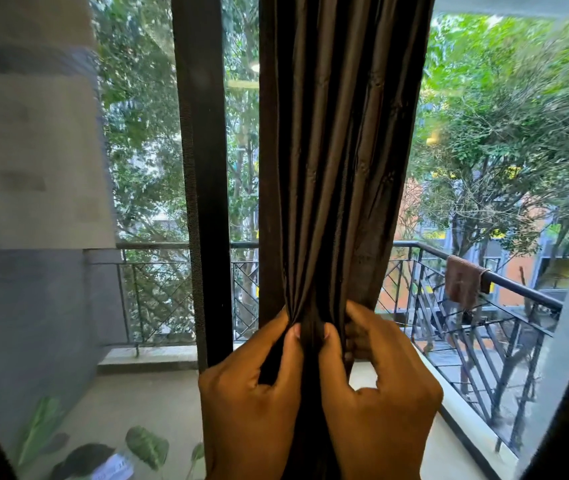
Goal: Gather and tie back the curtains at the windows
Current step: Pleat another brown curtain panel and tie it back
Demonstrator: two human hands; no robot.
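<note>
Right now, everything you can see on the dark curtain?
The curtain is dark brown, slightly shiny fabric with faint vertical stripes, hanging in front of the window frame. It falls in long pleats that narrow to a gathered bunch low down. There the left hand and right hand grip it side by side, thumbs pressing the folds. No tie-back shows.

curtain (338, 150): top cut off | both wrists: below frame | left wall: blurred

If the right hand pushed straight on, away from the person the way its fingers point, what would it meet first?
The dark curtain the right hand already grips. Behind that, probably the window glass, then the balcony railing outside, though depth is hard to judge from this view.
</note>
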